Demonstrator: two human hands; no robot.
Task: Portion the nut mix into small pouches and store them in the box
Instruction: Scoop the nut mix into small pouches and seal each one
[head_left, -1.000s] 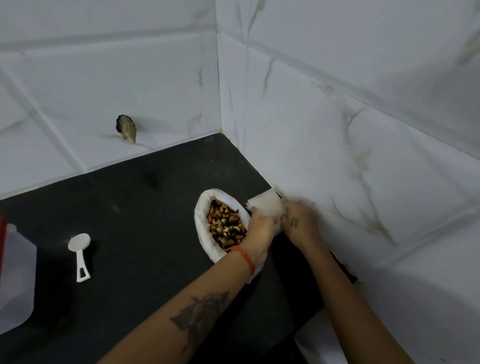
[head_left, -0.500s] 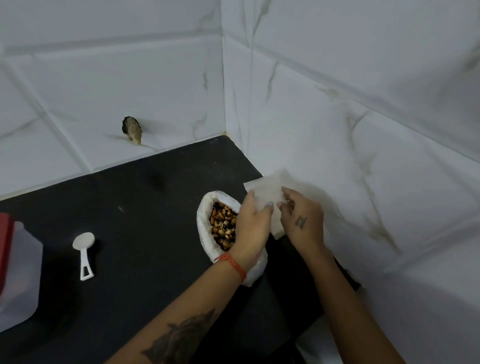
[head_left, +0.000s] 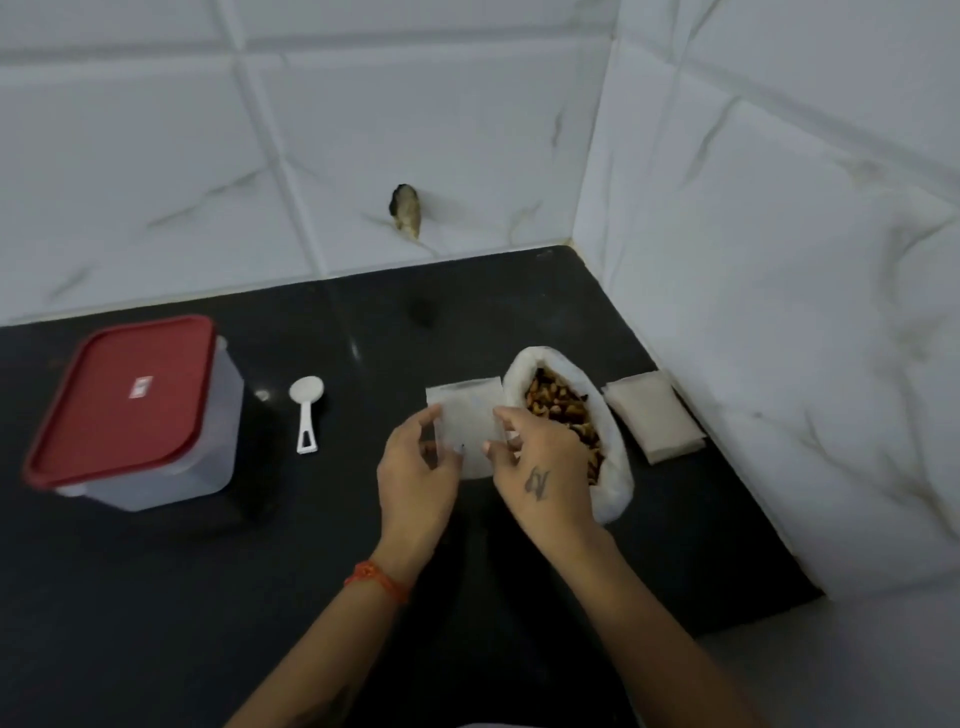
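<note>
dim, cool light | soft overall blur | wide-angle bend at edges | faint glare on counter (head_left: 358, 343)

A small white pouch (head_left: 467, 423), flat and translucent, is held upright between both hands above the dark surface (head_left: 156, 597). Just right of it sits a white bag (head_left: 615, 488) with its top rolled open, filled with brown nut mix (head_left: 563, 410). Further right, near the wall, lies a flat stack of what seem to be more pouches (head_left: 652, 415). At the left stands a clear box (head_left: 208, 441) with a red lid (head_left: 122, 400) closed on it.
</note>
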